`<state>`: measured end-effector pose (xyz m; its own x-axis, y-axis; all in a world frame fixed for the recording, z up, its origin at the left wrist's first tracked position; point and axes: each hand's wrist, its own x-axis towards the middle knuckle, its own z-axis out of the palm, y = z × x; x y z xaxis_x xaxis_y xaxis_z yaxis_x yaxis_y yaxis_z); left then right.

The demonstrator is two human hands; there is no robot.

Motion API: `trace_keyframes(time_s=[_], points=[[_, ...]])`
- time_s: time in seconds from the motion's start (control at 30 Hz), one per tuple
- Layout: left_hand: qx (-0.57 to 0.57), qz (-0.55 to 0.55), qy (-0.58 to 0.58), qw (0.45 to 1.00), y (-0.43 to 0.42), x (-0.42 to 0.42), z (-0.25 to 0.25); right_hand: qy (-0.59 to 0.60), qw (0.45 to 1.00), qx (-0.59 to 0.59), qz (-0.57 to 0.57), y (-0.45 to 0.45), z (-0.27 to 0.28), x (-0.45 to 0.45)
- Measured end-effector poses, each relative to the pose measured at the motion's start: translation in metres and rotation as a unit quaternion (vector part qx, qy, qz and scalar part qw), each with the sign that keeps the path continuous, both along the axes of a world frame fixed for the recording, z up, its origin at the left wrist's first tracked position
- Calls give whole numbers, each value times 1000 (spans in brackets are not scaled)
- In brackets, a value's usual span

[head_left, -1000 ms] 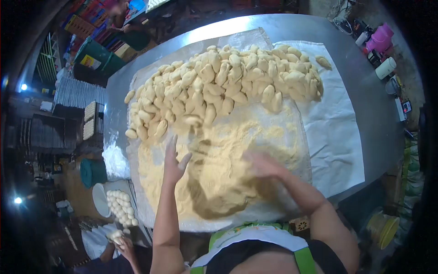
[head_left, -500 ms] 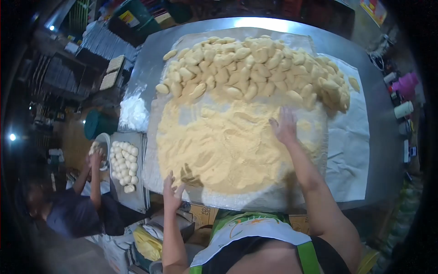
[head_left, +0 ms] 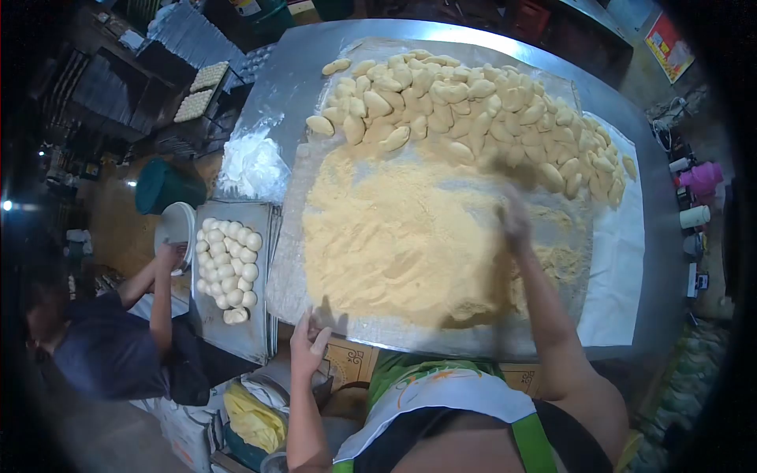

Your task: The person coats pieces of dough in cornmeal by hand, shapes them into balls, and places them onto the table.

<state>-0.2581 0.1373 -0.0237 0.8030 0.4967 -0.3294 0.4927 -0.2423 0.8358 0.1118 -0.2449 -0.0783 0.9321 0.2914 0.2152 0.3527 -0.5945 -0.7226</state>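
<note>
A wide layer of yellow crumbs [head_left: 378,236] lies on a cloth [head_left: 288,272] on the metal table. Behind it is a long heap of crumb-coated dough pieces [head_left: 473,102]. My left hand [head_left: 310,340] is at the table's near edge, fingers apart and holding nothing. Over the right part of the crumbs is my right hand [head_left: 515,217], blurred by motion, with its fingers hard to make out. A dark shadow falls beside it.
At the left, a person [head_left: 118,339] reaches to a white basin [head_left: 175,229], beside a tray [head_left: 256,331] of round dough balls [head_left: 229,264]. White powder [head_left: 252,165] lies on the table's left corner. A green bin [head_left: 165,187] stands beyond the basin.
The view has shifted, so the table's contents sit further right in it. My left hand has drawn back from over the crumbs to the near edge. My right hand has swept across the right side.
</note>
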Motion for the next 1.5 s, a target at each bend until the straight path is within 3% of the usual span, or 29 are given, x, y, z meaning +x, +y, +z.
trace_keyframes(time_s=[0.03,0.07,0.13,0.17,0.23,0.3,0.37,0.5,0.57,0.73,0.83,0.87,0.93,1.03,1.17,1.23,1.3,1.37,1.5], points=[[-22,28,9,999,5,-10,-6,-57,991,-100,-67,-43,-34,-6],[-27,28,10,999,8,-19,-14,21,977,-163,-137,-91,-61,-28],[-85,37,-7,996,14,-31,-33,-120,932,-301,-161,-94,-52,-75],[-111,40,-16,993,17,-26,-30,-120,931,-303,-163,-81,-58,-75],[-118,18,-2,993,20,-16,-27,-72,986,-127,-77,-46,-80,-83],[-123,-18,8,992,20,11,-13,-74,981,-168,-55,0,-81,-80],[-116,-21,0,993,23,25,-5,46,996,-77,11,41,-58,-70],[-75,-51,-3,996,26,35,10,-23,994,-91,59,139,-19,-63],[-24,-85,2,996,27,37,15,-61,986,-120,94,181,-20,-49],[-30,-122,-11,992,26,36,8,-63,976,-157,140,277,-29,-40],[-40,-124,-35,991,24,46,9,-82,959,-167,213,297,-34,-59],[-42,-137,-39,989,23,50,9,-83,961,-172,201,288,-31,-68],[-38,-129,-54,989,21,57,10,-105,918,-213,317,266,-22,-93],[-39,-143,-69,987,21,67,6,-126,902,-246,331,197,-14,-116],[-40,-172,-72,982,18,88,5,-83,928,-311,187,113,7,-127],[-36,-179,-68,981,14,100,11,-40,967,-238,79,75,16,-132],[-31,-193,-81,977,12,112,15,-63,988,-135,-42,10,-34,-144],[-19,-191,-99,976,6,116,18,78,973,-121,-180,-44,-26,-168],[-8,-199,-89,976,-11,110,13,-15,955,-209,-209,-54,-53,-211]])
